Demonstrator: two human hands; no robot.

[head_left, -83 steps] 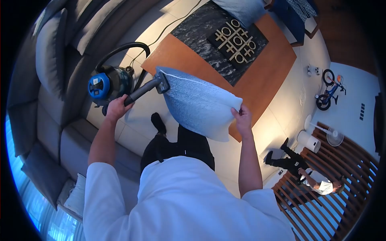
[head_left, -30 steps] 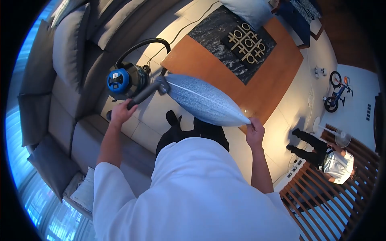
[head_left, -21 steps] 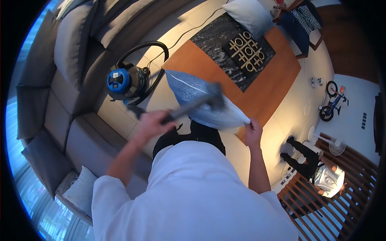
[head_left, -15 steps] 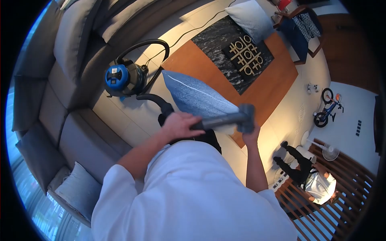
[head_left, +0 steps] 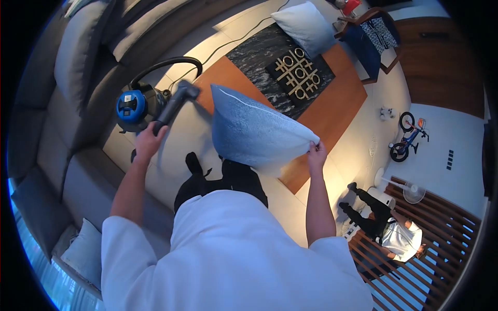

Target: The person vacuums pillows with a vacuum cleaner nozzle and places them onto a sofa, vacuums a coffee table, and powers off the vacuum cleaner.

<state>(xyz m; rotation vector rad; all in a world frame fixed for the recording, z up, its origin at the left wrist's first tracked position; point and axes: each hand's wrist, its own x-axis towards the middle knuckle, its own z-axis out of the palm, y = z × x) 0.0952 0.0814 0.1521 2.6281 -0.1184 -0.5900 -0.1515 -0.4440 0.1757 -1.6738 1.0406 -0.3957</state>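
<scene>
Since the previous frame, the nozzle (head_left: 188, 90) is swung from the cushion end pinched by the right hand (head_left: 316, 154) to just past the opposite corner, and more of the cushion (head_left: 254, 127) is turned to view. The tube (head_left: 168, 110) is gripped in the closed left hand (head_left: 149, 142); the nozzle is held near the cushion but apart from it. The cushion is held tilted before the legs (head_left: 223, 184), overlapping the edge of the table (head_left: 342, 92) in view; whether the two are touching cannot be told. As only one corner is gripped, the free end may well be swung or folded by hard pressure. Light, flat contact seems best, with strokes drawn away from the pinched corner so that the cloth is kept taut, and the fingertips kept clear of the nozzle.
</scene>
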